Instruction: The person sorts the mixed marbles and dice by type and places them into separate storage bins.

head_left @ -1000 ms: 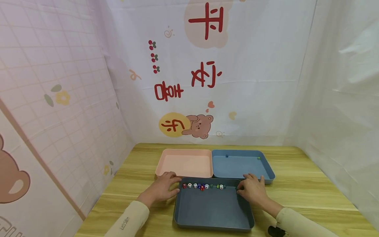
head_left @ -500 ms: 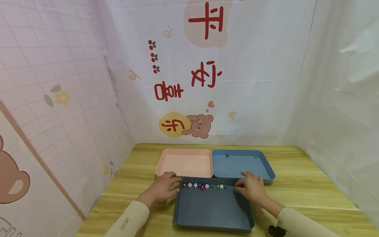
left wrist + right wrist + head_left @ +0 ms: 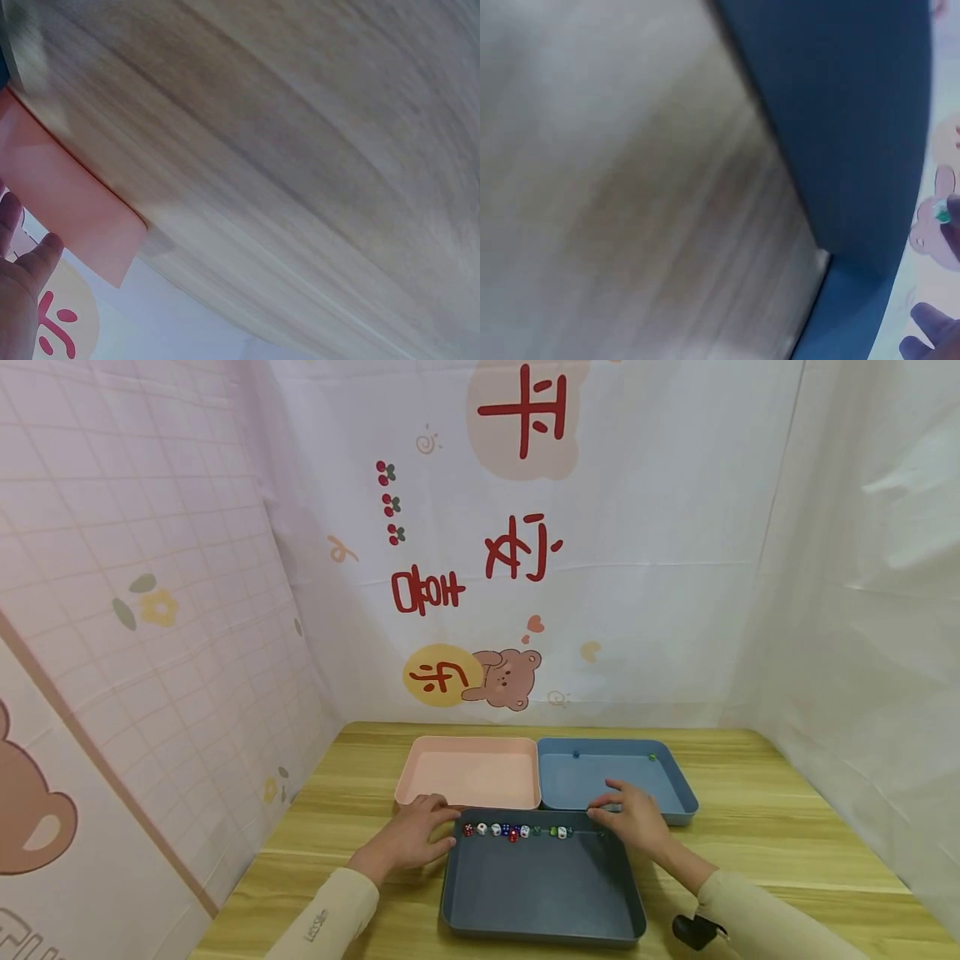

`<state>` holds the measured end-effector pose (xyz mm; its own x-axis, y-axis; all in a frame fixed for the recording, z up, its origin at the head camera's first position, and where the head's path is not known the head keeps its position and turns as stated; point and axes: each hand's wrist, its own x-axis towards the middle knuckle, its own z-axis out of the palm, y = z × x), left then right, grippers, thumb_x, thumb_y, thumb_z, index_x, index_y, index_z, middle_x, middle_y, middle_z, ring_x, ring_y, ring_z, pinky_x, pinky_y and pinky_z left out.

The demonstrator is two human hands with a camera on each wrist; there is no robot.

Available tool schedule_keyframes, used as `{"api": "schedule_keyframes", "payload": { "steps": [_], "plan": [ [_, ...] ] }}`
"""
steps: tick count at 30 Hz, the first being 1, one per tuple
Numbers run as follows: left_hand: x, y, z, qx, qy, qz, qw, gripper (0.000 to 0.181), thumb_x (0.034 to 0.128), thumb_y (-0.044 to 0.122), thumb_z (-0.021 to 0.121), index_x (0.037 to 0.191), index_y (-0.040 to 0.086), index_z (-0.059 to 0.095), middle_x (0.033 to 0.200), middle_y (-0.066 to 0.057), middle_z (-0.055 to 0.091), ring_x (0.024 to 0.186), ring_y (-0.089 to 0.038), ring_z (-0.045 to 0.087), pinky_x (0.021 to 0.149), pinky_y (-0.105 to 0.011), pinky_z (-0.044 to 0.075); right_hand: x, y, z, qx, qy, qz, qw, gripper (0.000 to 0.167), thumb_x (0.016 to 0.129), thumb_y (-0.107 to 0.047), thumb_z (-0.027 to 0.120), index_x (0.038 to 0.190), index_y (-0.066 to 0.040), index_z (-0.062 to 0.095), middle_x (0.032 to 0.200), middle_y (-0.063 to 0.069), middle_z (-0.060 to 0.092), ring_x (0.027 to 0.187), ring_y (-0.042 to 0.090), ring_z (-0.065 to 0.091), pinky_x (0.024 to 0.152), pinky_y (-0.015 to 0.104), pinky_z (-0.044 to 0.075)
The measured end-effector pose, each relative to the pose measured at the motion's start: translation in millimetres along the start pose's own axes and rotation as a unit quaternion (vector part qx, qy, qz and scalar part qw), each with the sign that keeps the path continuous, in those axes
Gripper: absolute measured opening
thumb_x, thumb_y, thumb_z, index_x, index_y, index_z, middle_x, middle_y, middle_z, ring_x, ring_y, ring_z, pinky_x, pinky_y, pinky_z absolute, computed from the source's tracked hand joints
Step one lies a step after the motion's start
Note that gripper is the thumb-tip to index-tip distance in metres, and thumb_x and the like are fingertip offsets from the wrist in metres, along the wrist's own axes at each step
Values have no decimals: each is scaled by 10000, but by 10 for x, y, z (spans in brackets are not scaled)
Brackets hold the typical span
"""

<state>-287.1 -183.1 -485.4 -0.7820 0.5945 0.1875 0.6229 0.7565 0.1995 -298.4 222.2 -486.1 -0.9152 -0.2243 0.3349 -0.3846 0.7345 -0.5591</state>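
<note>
Dice [image 3: 513, 837] in dark tray [image 3: 543, 889], right hand [image 3: 636, 820] pinching green piece [image 3: 941, 212]

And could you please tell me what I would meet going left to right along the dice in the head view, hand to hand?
Left hand, red cubic die, white cubic die, second white die, blue cubic die, third white die, small bright-green piece, fourth white die, right hand.

Wood-grain table [image 3: 757, 802]. White back wall [image 3: 660, 543], red characters [image 3: 524, 410], cartoon bear [image 3: 513, 677]. Left wall [image 3: 180, 485] gridded, yellow flowers [image 3: 158, 607]. Right wall [image 3: 862, 610] white, creased, shiny patches.
</note>
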Motion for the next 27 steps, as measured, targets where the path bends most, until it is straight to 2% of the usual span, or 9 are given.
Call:
{"api": "schedule_keyframes", "payload": {
  "steps": [4,9,11,17,21,27],
  "plan": [
    [0,2,-2,18,1,-14,10000,424,957,325,621,1322,111,627,1296,-122,533,1209,-300,489,998,-489,434,118,48,-54,720,-244,447,9961,217,938,-281,694,1037,-104,770,1448,308,430,1344,531,345,952,622,431],
    [-4,3,-4,10,10,-7,10000,428,959,327,620,1330,113,623,1298,-114,532,1212,-292,486,1002,-481,431,280,150,-112,1267,-298,1030,9861,349,966,-315,655,1159,-33,725,1513,293,345,1406,503,249,1040,651,327],
    [-7,3,-4,7,27,23,10000,424,956,318,627,1326,110,625,1292,-118,533,1205,-297,488,996,-484,434,335,190,-127,1371,-229,1210,9829,376,971,-319,648,1190,-19,710,1507,287,364,1413,481,257,1056,640,317],
    [4,6,-12,32,-27,-37,10000,429,955,315,630,1331,109,622,1303,-120,530,1216,-298,484,1007,-483,428,453,281,-148,1690,-64,1823,9686,457,968,-382,641,1257,-30,672,1362,223,560,1295,426,456,1008,588,395],
    [8,-1,-8,51,-56,-68,9999,428,960,325,623,1335,120,620,1312,-117,528,1226,-294,481,1012,-481,426,491,318,-160,1871,-136,2144,9586,529,967,-437,623,1327,-50,623,1393,210,536,1304,427,444,1029,599,369],
    [1,-6,1,69,24,73,9999,439,959,328,626,1332,97,620,1289,-122,534,1198,-301,492,986,-489,438,519,362,-163,1690,-215,2156,9615,557,967,-460,611,1335,-42,614,1416,227,503,1313,445,421,1036,618,344]
  ]
}}
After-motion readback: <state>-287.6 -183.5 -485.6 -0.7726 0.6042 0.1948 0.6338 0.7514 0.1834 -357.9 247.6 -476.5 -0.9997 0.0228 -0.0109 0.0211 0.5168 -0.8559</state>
